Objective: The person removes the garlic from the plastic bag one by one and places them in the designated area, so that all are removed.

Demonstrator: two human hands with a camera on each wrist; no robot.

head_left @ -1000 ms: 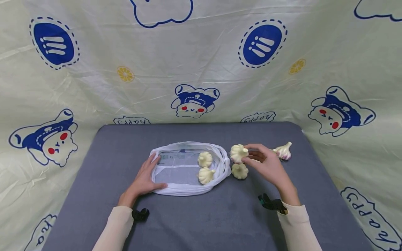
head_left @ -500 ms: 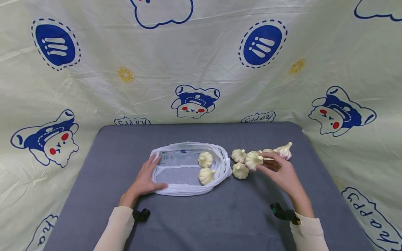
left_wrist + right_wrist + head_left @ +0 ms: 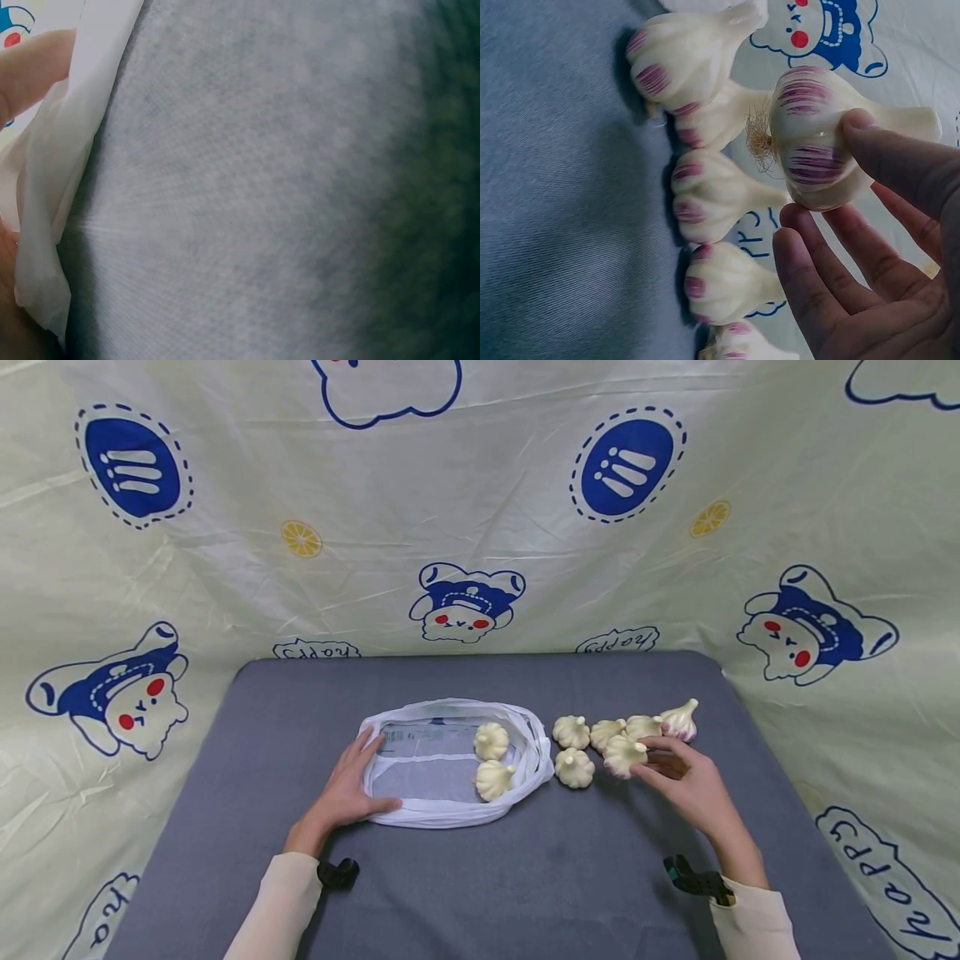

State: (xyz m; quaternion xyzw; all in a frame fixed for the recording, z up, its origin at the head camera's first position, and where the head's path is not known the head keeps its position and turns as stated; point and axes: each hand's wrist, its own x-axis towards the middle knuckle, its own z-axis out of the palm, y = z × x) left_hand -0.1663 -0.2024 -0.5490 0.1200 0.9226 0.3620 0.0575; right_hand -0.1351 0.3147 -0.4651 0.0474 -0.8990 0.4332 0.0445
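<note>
Toward the right edge of the desk (image 3: 465,902), the right hand (image 3: 686,781) pinches a garlic bulb (image 3: 624,756) between thumb and fingertips, on the near side of a row of four bulbs (image 3: 572,732). Its stem points toward the palm and its roots away, a hold that probably suits the round, slippery-looking skin. The row runs slantwise from just beside the bag toward the far right corner, the bulbs close together, and a fifth bulb (image 3: 574,768) sits nearer the front edge, within easy reach of that hand.

Left of the desk's middle lies a white bag (image 3: 450,817), its mouth facing up and two bulbs (image 3: 494,781) inside against its right end. The left hand (image 3: 341,785) is spread along the left rim, thumb over the near side, seemingly to keep the mouth wide and steady. The left wrist view is too close and blurred to tell how firmly the fingers press.
</note>
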